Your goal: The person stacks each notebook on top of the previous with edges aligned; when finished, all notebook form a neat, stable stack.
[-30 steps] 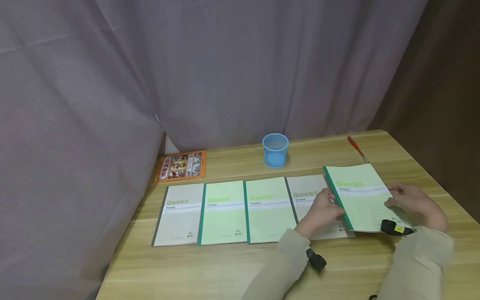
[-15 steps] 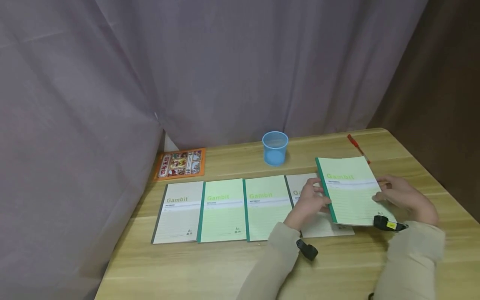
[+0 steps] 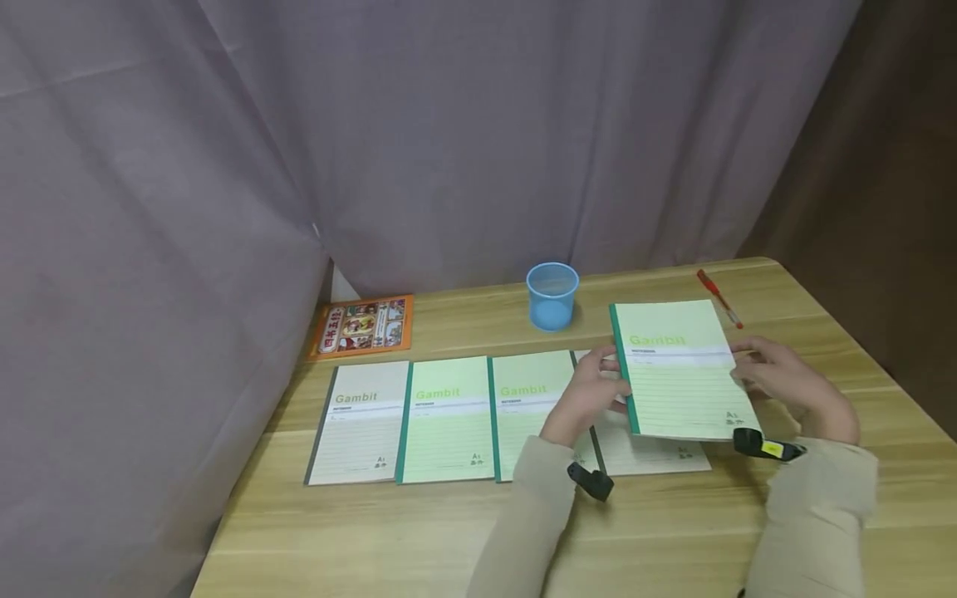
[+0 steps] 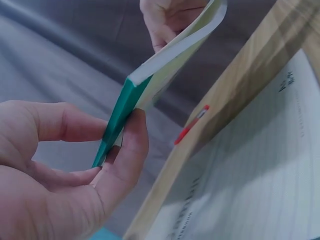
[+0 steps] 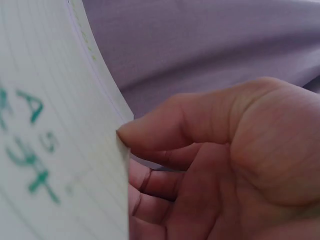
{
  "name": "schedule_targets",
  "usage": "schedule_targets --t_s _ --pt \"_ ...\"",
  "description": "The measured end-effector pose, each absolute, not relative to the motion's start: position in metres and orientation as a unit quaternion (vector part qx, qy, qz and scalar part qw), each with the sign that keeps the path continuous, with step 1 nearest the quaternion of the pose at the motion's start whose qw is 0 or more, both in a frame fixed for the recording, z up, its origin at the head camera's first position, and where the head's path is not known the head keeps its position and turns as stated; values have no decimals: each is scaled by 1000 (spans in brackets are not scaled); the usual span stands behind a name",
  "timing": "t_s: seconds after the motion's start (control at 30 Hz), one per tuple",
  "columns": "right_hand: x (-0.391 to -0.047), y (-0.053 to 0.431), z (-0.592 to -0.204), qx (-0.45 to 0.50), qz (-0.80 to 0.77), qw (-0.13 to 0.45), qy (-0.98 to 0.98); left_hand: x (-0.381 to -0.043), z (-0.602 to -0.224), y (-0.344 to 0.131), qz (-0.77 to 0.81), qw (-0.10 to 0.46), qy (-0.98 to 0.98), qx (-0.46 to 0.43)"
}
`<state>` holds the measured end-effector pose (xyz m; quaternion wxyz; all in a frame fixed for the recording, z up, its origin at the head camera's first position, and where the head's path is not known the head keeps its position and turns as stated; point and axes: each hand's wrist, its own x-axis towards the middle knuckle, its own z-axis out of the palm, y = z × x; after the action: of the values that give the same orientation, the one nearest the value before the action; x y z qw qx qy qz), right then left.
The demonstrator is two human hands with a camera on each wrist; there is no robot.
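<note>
Both hands hold a green notebook (image 3: 680, 382) with a dark green spine above the table. My left hand (image 3: 586, 394) pinches its spine edge, thumb and fingers on either side, as the left wrist view shows at the green spine (image 4: 120, 117). At the opposite edge my right hand (image 3: 796, 386) pinches the cover between thumb and fingers; the right wrist view shows the thumb on the notebook's edge (image 5: 95, 150). Beneath the held notebook lies a grey notebook (image 3: 650, 453), partly covered from sight. Left of it in the row are a green notebook (image 3: 534, 415), another green notebook (image 3: 452, 423) and a grey notebook (image 3: 359, 432).
An orange picture book (image 3: 362, 326) lies at the table's back left. A blue cup (image 3: 552, 299) stands at the back middle, and a red pen (image 3: 719, 297) lies at the back right. Grey curtain (image 3: 463, 149) hangs behind the wooden table (image 3: 374, 540).
Both hands have carried the held green notebook to the left and slightly up, from the right side to over the grey notebook at the row's right end.
</note>
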<state>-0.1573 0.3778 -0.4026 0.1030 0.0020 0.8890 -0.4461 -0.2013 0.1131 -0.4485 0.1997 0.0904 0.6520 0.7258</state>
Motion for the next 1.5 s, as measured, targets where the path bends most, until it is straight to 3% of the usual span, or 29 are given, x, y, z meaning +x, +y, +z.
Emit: schedule_targets --t_s 0.7,1.2,1.5 --pt "-171 348 -388 -21 -477 55 877 -209 -429 89 709 154 685 69" --pt "-171 309 -386 -18 -501 90 861 -205 -436 53 712 124 687 79" --pt "-178 279 -385 -9 -509 72 857 -205 -432 32 706 95 698 66"
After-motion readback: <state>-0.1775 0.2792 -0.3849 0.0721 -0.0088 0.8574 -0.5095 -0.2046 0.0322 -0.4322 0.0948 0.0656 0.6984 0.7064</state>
